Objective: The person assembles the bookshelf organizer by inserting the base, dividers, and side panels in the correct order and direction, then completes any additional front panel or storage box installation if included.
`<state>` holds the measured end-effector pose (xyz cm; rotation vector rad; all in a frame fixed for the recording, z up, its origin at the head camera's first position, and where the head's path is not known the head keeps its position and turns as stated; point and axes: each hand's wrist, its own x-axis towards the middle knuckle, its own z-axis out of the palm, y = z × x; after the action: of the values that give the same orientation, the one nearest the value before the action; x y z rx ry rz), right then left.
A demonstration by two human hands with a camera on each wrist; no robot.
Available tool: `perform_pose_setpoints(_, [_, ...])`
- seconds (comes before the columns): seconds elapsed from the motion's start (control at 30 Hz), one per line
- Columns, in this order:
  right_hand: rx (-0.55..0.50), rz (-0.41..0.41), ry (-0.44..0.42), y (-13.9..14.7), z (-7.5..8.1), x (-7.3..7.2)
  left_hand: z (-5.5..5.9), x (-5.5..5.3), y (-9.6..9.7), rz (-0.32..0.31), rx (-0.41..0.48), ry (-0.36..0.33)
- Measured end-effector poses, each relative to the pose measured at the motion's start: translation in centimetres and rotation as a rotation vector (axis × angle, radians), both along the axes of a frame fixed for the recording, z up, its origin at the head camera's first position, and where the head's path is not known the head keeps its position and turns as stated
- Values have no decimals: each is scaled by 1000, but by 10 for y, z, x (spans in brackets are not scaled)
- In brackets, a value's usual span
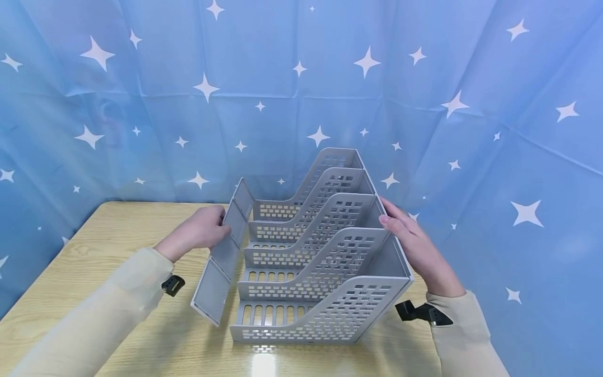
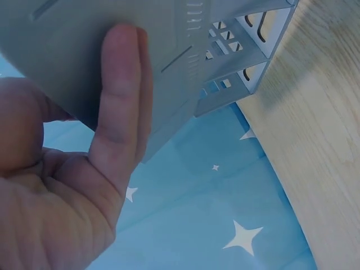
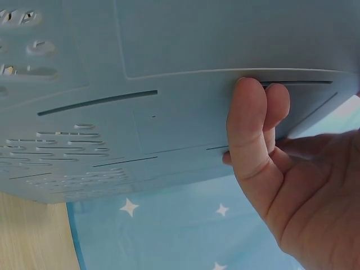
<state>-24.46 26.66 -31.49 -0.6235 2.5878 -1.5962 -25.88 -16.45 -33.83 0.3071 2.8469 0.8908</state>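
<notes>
A grey plastic file rack (image 1: 336, 311) with slotted dividers and several compartments stands on the table, its tall back to the right. My left hand (image 1: 200, 230) pinches a long flat grey panel (image 1: 210, 288) by its upper edge. That panel leans in front of the compartments' low left ends, a gap showing between them at the near end. In the left wrist view, the fingers (image 2: 121, 84) lie along the panel's outer face. My right hand (image 1: 421, 254) grips the rack's upper back edge with the thumb on top; its fingers (image 3: 247, 124) press the slotted back wall.
The wood-grain table (image 1: 132, 220) runs under the rack and out to the left. Behind it hangs a blue curtain (image 1: 282, 47) with white stars. Each wrist wears a small black camera on a strap, such as the left one (image 1: 172, 285).
</notes>
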Motion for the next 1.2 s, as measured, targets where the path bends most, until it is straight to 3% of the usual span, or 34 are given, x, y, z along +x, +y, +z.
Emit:
perform_pose_setpoints(0.27, [10,-6,-16,-1,-1,0,3,0,-2,19,-80,38])
perform_pose_setpoints(0.8, [-21,14,-41,-1,0,-1,7,-2,-3,-5,-97,86])
perform_pose_setpoints(1.2, [-14,-3,-38,-1,0,-1,2,-7,0,-22,-92,85])
